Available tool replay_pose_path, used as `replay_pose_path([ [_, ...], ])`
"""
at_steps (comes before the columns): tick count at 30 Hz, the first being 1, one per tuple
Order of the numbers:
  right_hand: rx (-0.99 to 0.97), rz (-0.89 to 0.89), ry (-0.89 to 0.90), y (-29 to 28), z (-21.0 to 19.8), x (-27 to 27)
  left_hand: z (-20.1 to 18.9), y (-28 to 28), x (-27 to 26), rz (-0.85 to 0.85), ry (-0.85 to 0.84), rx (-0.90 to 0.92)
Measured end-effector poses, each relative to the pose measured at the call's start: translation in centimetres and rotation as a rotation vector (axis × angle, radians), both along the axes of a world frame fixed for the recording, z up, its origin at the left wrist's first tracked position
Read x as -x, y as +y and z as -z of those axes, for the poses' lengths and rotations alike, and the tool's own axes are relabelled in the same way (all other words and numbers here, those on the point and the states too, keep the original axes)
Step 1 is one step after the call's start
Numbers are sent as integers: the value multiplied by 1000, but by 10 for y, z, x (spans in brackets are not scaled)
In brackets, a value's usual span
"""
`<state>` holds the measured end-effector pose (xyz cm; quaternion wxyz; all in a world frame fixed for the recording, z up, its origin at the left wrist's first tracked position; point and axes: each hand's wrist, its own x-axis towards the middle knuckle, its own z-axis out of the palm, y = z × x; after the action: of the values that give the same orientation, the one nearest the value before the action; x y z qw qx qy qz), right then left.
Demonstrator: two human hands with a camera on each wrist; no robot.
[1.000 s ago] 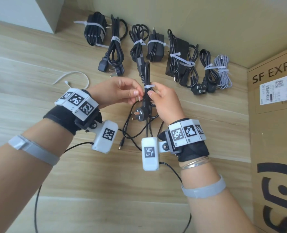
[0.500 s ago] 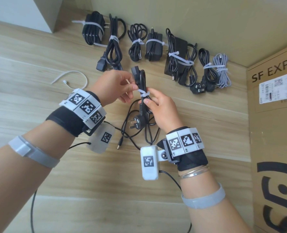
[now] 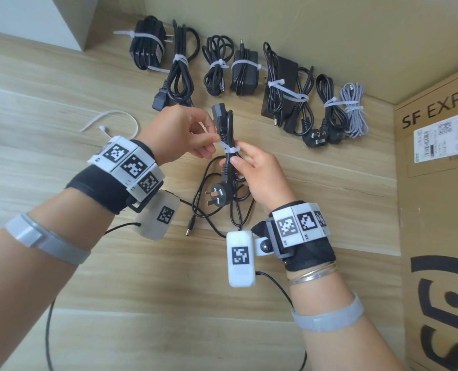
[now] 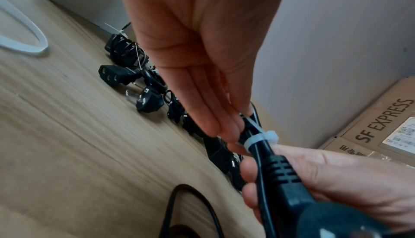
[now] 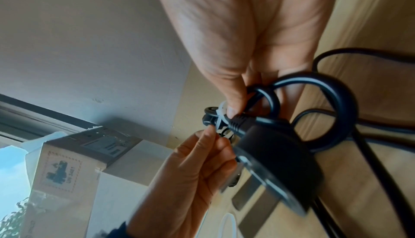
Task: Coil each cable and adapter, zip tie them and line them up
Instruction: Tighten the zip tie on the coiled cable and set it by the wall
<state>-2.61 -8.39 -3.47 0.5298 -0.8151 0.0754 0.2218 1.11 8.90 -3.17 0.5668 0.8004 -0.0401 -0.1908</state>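
Note:
My right hand (image 3: 233, 159) grips a coiled black power cable (image 3: 229, 167) above the wooden table, its three-pin plug (image 3: 216, 195) hanging below. A white zip tie (image 3: 230, 150) circles the coil. My left hand (image 3: 215, 145) pinches the tie's tail just left of the coil. The left wrist view shows the left fingertips (image 4: 226, 132) against the zip tie (image 4: 258, 138). In the right wrist view my thumb presses the cable beside the zip tie (image 5: 219, 116), with the plug (image 5: 276, 162) in front.
Several tied cable and adapter bundles (image 3: 245, 68) lie in a row along the wall. On the table to the left lies a loose zip tie (image 3: 110, 121). A thin loose cable with a barrel plug (image 3: 189, 232) sprawls under my hands. To the right stands a cardboard box (image 3: 437, 183).
The coil has dropped slightly and tilted, so its connector end now stands above my left fingers. My left hand has shifted along the tie's tail; my right hand keeps its grip.

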Motion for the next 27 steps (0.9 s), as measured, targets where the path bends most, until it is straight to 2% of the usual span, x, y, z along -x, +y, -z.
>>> replay_pose_path([
  [5, -40, -5, 8, -1, -1, 1, -2, -2, 0, 7, -29, -40],
  [12, -29, 23, 22, -1, 1, 0, -5, -9, 4, 64, -156, -204],
  [16, -62, 12, -6, -2, -2, -4, -5, -7, 6, -6, -139, -98],
  [21, -160, 4, 11, -7, -6, 1, -8, -1, 2, 18, -45, 6],
  [27, -205, -20, 27, -7, -8, 2, -4, -2, 2, -19, -40, 8],
])
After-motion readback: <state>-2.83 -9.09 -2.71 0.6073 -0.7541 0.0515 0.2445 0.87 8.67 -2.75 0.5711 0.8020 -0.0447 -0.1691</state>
